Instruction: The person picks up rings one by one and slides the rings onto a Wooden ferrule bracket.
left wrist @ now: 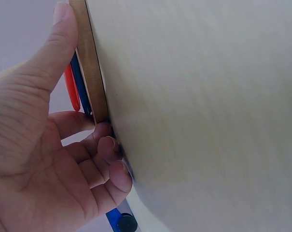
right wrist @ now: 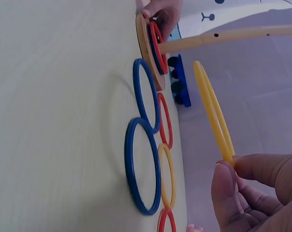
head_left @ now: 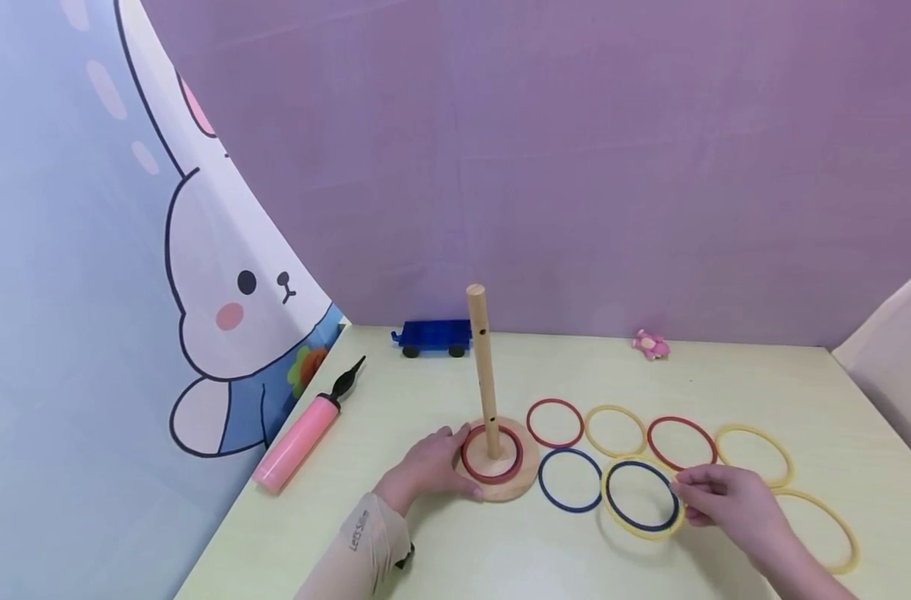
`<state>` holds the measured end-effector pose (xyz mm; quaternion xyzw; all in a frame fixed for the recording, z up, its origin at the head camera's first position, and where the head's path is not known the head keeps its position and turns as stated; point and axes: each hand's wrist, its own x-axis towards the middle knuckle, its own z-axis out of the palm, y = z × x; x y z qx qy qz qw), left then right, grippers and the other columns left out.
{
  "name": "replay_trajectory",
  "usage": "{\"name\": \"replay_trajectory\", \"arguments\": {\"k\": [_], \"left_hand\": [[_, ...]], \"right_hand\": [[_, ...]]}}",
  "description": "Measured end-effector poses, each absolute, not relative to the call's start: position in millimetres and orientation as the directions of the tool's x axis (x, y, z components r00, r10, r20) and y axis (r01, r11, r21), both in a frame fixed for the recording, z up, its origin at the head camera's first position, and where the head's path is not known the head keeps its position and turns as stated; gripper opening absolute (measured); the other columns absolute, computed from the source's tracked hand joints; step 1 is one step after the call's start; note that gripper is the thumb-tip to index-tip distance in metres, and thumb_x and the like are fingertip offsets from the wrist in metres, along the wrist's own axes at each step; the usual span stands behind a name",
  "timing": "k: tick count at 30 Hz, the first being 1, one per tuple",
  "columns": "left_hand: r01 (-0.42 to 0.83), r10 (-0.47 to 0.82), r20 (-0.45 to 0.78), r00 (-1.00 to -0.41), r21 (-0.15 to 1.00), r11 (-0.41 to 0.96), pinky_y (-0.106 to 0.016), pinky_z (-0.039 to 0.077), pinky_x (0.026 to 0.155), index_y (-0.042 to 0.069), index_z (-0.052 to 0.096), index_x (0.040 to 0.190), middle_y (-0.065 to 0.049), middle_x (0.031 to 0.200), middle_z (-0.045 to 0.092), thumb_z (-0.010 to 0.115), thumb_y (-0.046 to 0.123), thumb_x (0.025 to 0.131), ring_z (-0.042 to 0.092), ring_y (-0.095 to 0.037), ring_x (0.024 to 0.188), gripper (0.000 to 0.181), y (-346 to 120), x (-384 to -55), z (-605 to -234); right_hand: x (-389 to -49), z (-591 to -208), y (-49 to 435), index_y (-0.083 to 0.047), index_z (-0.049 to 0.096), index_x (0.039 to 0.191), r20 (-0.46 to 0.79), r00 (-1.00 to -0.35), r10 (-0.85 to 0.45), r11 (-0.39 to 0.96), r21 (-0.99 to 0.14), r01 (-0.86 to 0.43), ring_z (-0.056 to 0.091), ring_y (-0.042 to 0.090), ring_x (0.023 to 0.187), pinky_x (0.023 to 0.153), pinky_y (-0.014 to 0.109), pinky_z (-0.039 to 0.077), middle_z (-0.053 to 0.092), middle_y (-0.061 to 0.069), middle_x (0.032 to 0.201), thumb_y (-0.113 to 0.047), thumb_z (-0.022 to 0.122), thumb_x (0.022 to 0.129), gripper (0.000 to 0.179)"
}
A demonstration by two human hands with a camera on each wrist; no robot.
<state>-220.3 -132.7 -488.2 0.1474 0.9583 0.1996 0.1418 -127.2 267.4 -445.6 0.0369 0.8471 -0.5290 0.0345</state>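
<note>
My left hand (head_left: 428, 465) holds the edge of a round wooden base (head_left: 517, 492), thumb on the near side and fingers curled at the far side. An upright wooden post (head_left: 485, 367) rises from the base. Around its foot lie a red ring (head_left: 493, 481) and a blue ring (right wrist: 154, 50) beneath it. Between thumb and fingertips my right hand (head_left: 733, 504) pinches a yellow ring (right wrist: 212, 113), raised above the table. Seen through that ring from the head is a blue ring (head_left: 645, 527) lying on the table. Another blue ring (head_left: 575, 509) lies between it and the base.
Red rings (head_left: 555, 400) and several yellow rings (head_left: 613, 407) lie on the table right of the base. A blue toy wagon (head_left: 436, 335) and a pink figurine (head_left: 653, 344) stand at the back. A pink hand pump (head_left: 299, 443) lies along the left edge.
</note>
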Motion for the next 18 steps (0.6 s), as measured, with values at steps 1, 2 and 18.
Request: {"name": "replay_trajectory", "arguments": {"k": [1, 2, 18], "left_hand": [[0.224, 0.338, -0.215, -0.916, 0.424, 0.877, -0.048, 0.043, 0.099, 0.013, 0.034, 0.153, -0.017, 0.133, 0.052, 0.084, 0.062, 0.061, 0.053, -0.030, 0.117, 0.115, -132.9, -220.5, -487.9], [0.224, 0.337, -0.216, -0.916, 0.423, 0.878, -0.048, 0.043, 0.099, 0.013, 0.034, 0.153, -0.017, 0.133, 0.052, 0.083, 0.062, 0.061, 0.053, -0.030, 0.117, 0.115, -133.2, -220.7, -487.7], [0.222, 0.336, -0.219, -0.916, 0.421, 0.879, -0.047, 0.043, 0.099, 0.013, 0.034, 0.153, -0.016, 0.134, 0.051, 0.083, 0.062, 0.062, 0.052, -0.029, 0.117, 0.114, -132.5, -221.5, -489.0]], "right_hand": [[-128.7, -444.4, 263.8, 0.015, 0.065, 0.104, -0.095, -0.995, 0.018, 0.433, -0.896, 0.093, 0.066, 0.015, 0.066, 0.063, 0.029, 0.057, 0.070, 0.016, 0.089, -0.006, 0.070, 0.089, 0.027], [-130.1, -443.0, 259.6, 0.014, 0.065, 0.104, -0.098, -0.995, 0.013, 0.425, -0.900, 0.094, 0.066, 0.015, 0.066, 0.063, 0.029, 0.057, 0.070, 0.016, 0.089, -0.006, 0.070, 0.089, 0.026], [-145.9, -439.3, 212.0, 0.014, 0.065, 0.101, -0.090, -0.983, -0.159, 0.316, -0.948, 0.036, 0.065, 0.020, 0.065, 0.062, 0.032, 0.058, 0.068, 0.016, 0.084, -0.007, 0.070, 0.088, 0.025]]}}
